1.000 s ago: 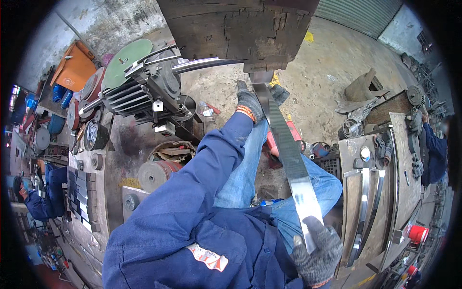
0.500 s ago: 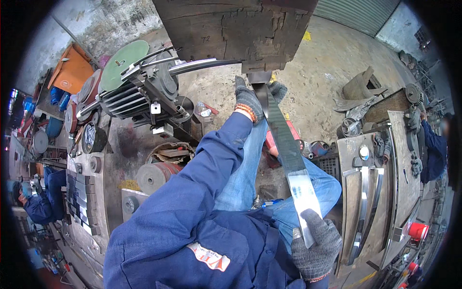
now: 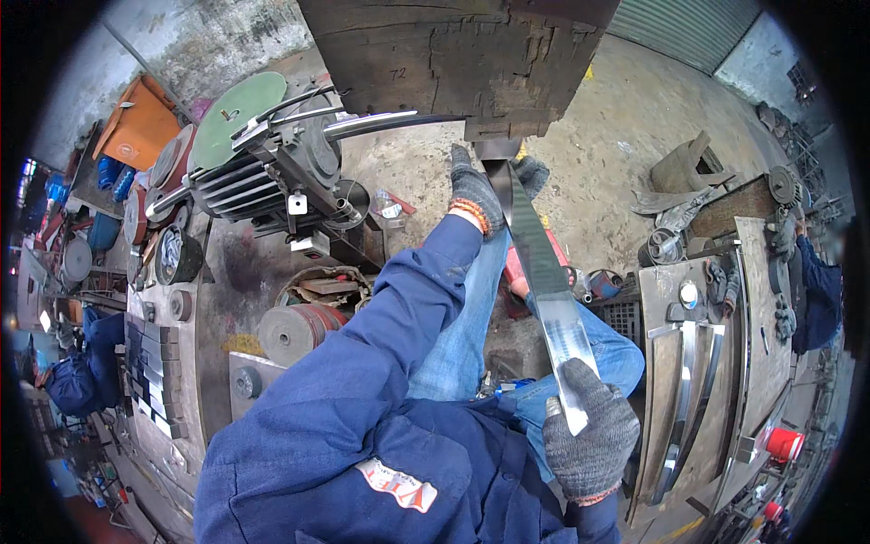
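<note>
A long flat steel strip point(image 3: 536, 263), dark along its far part and bright near its close end, slants from below the dark wooden block down toward my body. My left hand point(image 3: 476, 190), in a grey knit glove, grips the far part, with glove fingers showing on both sides of the metal. The close end lies in my right hand point(image 3: 591, 431), also gloved, its thumb pressed over the bright face. The far end, at a dark metal piece point(image 3: 494, 148) under the block, is partly hidden.
The wooden block point(image 3: 444, 72) hangs over the far end. At left stands a motor point(image 3: 249, 186) with a green disc point(image 3: 237, 121). Two curved metal strips point(image 3: 681, 399) lie on the right-hand bench point(image 3: 657, 286). Other people point(image 3: 820, 281) work at both sides.
My right hand and the strip's close end have shifted slightly away from my body, and the thumb lies farther up the bright face. My left hand keeps its grip on the far part.
</note>
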`<state>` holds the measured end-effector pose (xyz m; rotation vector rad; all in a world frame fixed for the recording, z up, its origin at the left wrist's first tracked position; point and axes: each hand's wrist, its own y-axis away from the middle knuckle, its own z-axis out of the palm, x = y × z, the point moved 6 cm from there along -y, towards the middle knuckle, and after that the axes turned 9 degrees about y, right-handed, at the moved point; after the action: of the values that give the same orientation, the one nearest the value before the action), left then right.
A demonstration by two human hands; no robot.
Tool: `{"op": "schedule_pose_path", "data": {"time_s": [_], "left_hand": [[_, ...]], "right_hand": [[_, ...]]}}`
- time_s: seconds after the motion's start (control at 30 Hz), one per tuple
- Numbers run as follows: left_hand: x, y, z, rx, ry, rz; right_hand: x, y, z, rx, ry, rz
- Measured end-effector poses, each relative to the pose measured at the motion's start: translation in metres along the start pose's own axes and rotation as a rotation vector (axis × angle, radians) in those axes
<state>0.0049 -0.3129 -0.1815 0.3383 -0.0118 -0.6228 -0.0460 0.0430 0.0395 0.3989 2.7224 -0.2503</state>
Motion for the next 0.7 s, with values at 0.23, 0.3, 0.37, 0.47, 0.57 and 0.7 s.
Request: {"op": "schedule_pose_path", "data": {"time_s": [0.23,0.3,0.37,0.47,0.57,0.7], "left_hand": [[-0.013,0.009,0.005,0.02,0.039,0.007],[-0.012,0.008,-0.007,0.02,0.094,-0.025],[-0.012,0.008,-0.019,0.099,0.058,-0.067],[-0.039,0.019,-0.037,0.184,0.049,-0.182],[-0.105,0.075,-0.018,0.102,0.008,-0.381],[-0.145,0.108,-0.04,0.025,0.007,-0.399]], "right_hand": [[0.005,-0.017,0.013,-0.057,-0.039,0.03],[0.012,-0.009,0.017,-0.03,-0.022,-0.004],[0.028,0.011,0.014,0.005,-0.063,-0.065],[0.065,0.067,0.002,-0.049,0.112,0.049],[0.105,0.129,0.001,-0.089,0.171,0.187],[0.149,0.193,0.024,-0.2,0.203,0.563]]}}
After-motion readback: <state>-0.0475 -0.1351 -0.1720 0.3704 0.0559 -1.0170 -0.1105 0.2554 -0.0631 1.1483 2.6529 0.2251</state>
